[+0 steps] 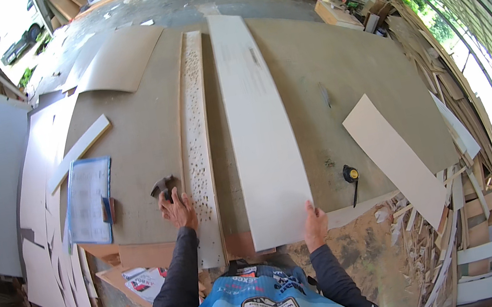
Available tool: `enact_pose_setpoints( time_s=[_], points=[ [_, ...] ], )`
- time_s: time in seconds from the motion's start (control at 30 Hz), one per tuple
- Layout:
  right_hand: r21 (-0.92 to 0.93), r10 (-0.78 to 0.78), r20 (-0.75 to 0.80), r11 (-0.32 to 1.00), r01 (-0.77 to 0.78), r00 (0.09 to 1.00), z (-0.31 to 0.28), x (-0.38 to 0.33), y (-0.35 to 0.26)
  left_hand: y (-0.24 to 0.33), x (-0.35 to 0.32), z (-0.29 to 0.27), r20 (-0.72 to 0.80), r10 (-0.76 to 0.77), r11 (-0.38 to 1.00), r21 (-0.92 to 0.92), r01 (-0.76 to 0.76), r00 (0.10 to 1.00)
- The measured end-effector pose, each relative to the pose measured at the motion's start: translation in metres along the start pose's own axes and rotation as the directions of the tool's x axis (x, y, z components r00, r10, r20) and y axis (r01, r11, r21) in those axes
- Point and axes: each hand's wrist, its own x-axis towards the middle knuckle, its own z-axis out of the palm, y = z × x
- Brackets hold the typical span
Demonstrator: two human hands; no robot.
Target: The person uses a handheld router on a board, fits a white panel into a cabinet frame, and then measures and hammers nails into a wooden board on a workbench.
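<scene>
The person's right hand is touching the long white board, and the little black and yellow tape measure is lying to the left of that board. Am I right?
Not quite: the tape measure lies to the right of the long white board, as the head view shows. The right hand is touching that board.

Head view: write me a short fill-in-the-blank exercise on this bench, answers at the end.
1. The left hand is at the dark hammer, on the ____ side of the long speckled strip.
2. The right hand is at the near end of the wide panel, coloured ____.
3. The tape measure lies to the ____ of that panel.
4. The clipboard has a ____ border.

Missing words: left; white; right; blue.
</scene>
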Motion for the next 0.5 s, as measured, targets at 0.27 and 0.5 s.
enact_pose_setpoints(
  time_s=[0.27, 0.5],
  points=[
    [-0.167, -0.252, -0.301, 0.963, 0.210, 0.920, 0.014, 0.076, 0.033, 0.009, 0.030, -0.015, 0.156, -0.063, 0.997, 0.058, 0.054, 0.986],
    [0.159, -0.611, -0.030, 0.778, 0.608, 0.791, 0.033, 0.024, -0.018, 0.005, 0.042, -0.046, 0.302, -0.201, 0.732, -0.586, 0.347, 0.932]
  ],
)
